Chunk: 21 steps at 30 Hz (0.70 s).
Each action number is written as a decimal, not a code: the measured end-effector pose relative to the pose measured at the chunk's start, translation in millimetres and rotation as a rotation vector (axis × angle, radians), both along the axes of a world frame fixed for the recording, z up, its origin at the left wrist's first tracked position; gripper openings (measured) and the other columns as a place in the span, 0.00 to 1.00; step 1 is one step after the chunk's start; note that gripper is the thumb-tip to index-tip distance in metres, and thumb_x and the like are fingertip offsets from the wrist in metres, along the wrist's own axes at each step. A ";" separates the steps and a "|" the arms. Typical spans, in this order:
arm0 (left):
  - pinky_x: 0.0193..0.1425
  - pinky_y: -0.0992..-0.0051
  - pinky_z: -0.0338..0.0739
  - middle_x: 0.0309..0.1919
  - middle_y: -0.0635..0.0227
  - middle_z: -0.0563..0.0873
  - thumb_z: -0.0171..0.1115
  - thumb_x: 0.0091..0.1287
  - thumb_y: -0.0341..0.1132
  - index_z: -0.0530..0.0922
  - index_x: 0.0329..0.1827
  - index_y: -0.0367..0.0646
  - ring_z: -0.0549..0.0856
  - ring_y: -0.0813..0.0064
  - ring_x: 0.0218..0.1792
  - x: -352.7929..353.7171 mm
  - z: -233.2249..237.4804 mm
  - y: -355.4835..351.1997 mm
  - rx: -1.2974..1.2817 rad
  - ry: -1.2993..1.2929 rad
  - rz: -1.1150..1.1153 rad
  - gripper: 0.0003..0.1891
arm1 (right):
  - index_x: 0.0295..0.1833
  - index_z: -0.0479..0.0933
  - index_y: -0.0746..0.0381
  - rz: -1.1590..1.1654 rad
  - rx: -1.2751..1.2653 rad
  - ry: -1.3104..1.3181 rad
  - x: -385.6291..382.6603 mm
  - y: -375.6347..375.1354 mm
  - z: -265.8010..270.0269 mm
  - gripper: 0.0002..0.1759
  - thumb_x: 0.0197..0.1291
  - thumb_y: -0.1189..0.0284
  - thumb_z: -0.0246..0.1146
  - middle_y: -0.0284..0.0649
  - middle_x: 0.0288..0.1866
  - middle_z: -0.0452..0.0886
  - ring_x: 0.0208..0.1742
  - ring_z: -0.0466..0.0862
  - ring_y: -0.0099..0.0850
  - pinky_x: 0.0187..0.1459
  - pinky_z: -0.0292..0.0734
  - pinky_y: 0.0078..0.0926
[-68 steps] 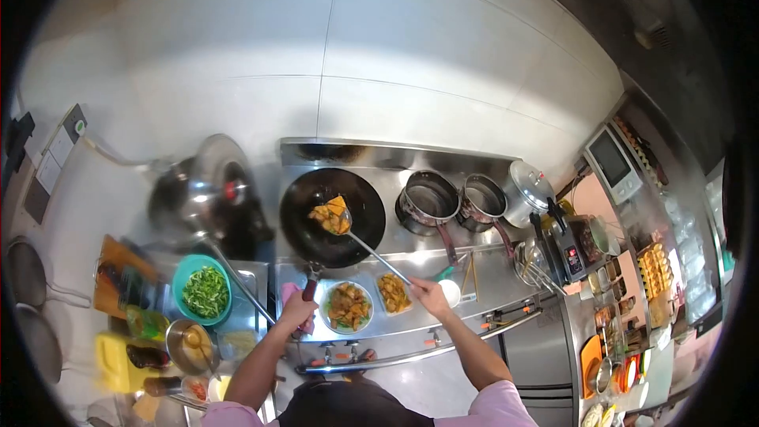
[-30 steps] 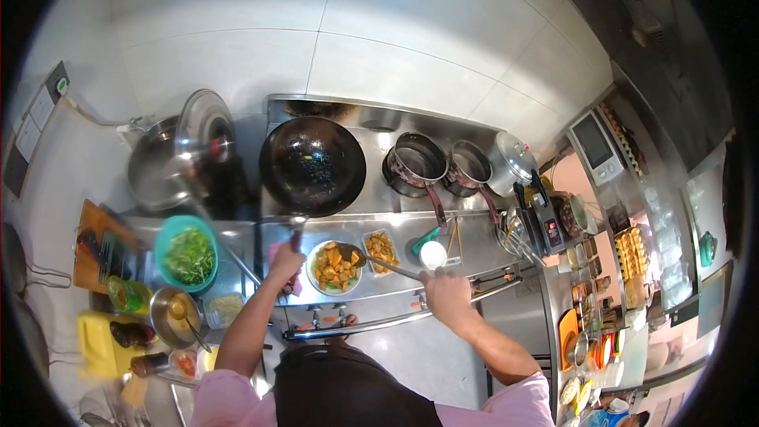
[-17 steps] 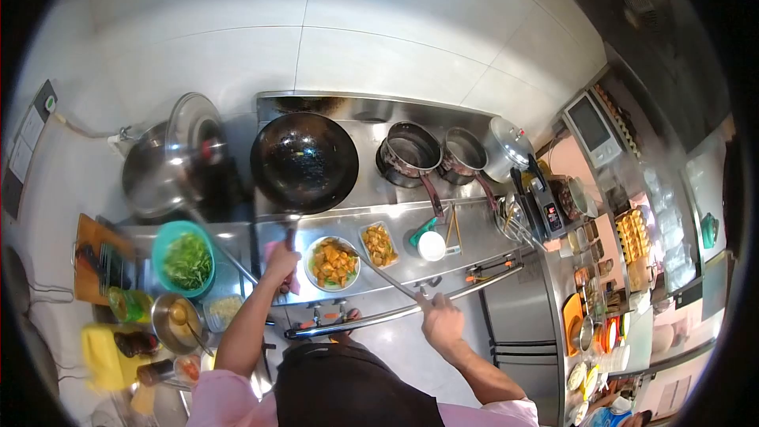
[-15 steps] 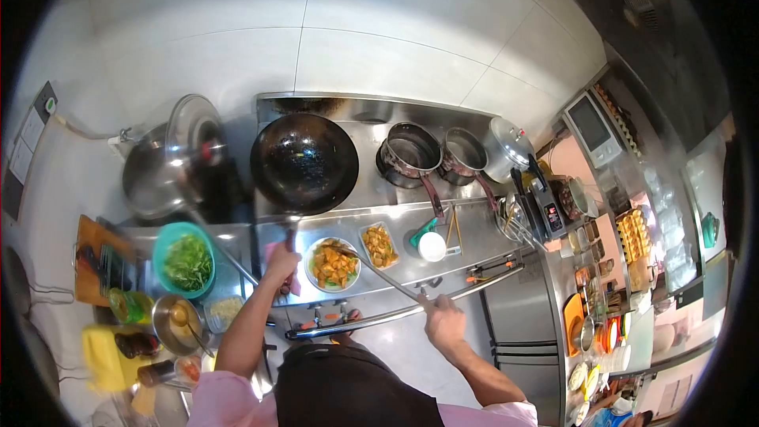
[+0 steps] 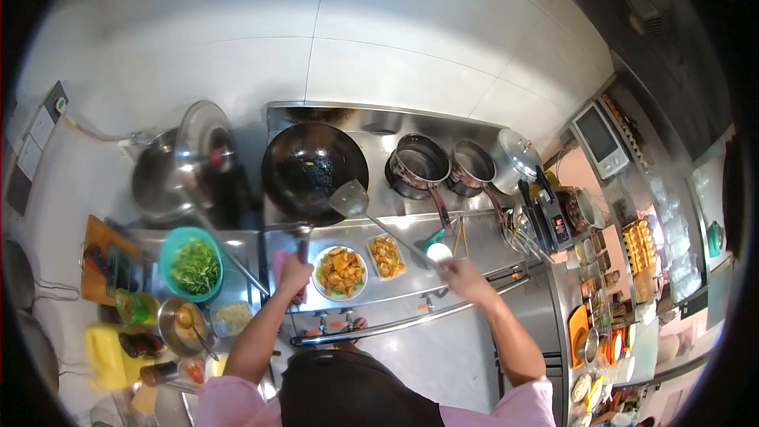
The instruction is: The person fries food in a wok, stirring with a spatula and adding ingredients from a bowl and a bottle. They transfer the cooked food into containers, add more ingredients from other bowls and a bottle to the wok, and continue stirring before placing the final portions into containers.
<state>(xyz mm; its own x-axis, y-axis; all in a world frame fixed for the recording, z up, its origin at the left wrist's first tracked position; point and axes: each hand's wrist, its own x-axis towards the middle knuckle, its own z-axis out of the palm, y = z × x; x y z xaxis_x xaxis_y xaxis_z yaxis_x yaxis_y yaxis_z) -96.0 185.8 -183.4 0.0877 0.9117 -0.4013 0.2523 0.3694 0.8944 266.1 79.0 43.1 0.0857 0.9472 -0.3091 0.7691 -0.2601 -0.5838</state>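
Observation:
My left hand (image 5: 294, 275) grips the handle of the black wok (image 5: 315, 171), which sits on the steel stove and looks empty of food. My right hand (image 5: 461, 273) holds the long handle of a metal spatula (image 5: 349, 199); its empty blade hovers at the wok's front right rim. Below the wok, on the steel ledge, a white plate (image 5: 340, 273) is heaped with orange-brown fried pieces and some greens. Beside it stands a small rectangular dish (image 5: 386, 257) of similar food.
Two saucepans (image 5: 419, 166) and a lidded pot (image 5: 514, 160) stand to the right of the wok. At the left are a big lidded steel pot (image 5: 178, 164), a teal bowl of greens (image 5: 194, 264), a sauce bowl (image 5: 180, 326) and bottles. A white cup (image 5: 439, 252) sits by my right hand.
The spatula carried food from the wok onto the white plate, then rose from the plate back to the wok's rim, empty. My left hand stayed on the wok handle.

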 end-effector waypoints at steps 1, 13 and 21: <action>0.16 0.69 0.74 0.17 0.64 0.79 0.59 0.59 0.27 0.74 0.36 0.36 0.81 0.72 0.14 2.3 -17.4 0.8 0.009 -0.012 0.001 0.05 | 0.45 0.84 0.65 0.104 -0.014 -0.102 4.7 35.5 -10.6 0.14 0.63 0.66 0.60 0.55 0.34 0.85 0.39 0.86 0.51 0.42 0.78 0.46; 0.24 0.64 0.78 0.21 0.56 0.83 0.60 0.59 0.29 0.75 0.42 0.35 0.85 0.64 0.19 23.4 -37.9 -9.1 0.217 0.276 0.073 0.10 | 0.47 0.87 0.61 0.295 0.072 -0.705 -138.7 245.8 60.8 0.14 0.56 0.73 0.63 0.52 0.50 0.87 0.52 0.88 0.46 0.51 0.83 0.42; 0.27 0.64 0.80 0.28 0.52 0.86 0.62 0.57 0.29 0.77 0.44 0.34 0.88 0.61 0.23 8.5 -31.7 -2.3 0.185 0.262 0.028 0.13 | 0.43 0.84 0.62 0.734 0.611 -1.065 -140.3 166.2 24.9 0.11 0.57 0.70 0.63 0.38 0.41 0.82 0.45 0.83 0.38 0.44 0.79 0.38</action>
